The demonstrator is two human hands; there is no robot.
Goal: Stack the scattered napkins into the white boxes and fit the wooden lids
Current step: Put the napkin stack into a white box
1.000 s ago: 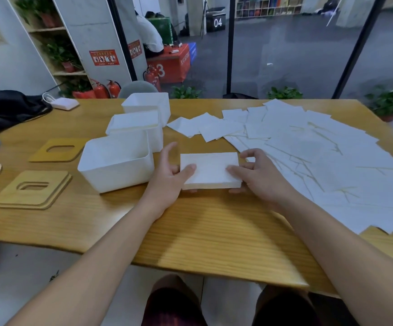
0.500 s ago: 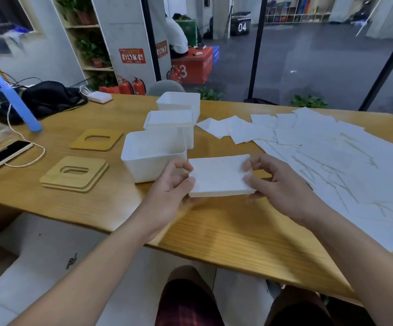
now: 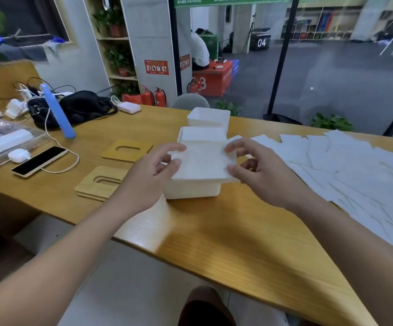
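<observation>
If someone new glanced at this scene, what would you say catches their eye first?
Probably the napkin stack, held between the left hand and right hand just over the nearest white box at the table's middle. Next, the loose napkins spread across the right side, and the wooden lids lying to the left.
</observation>
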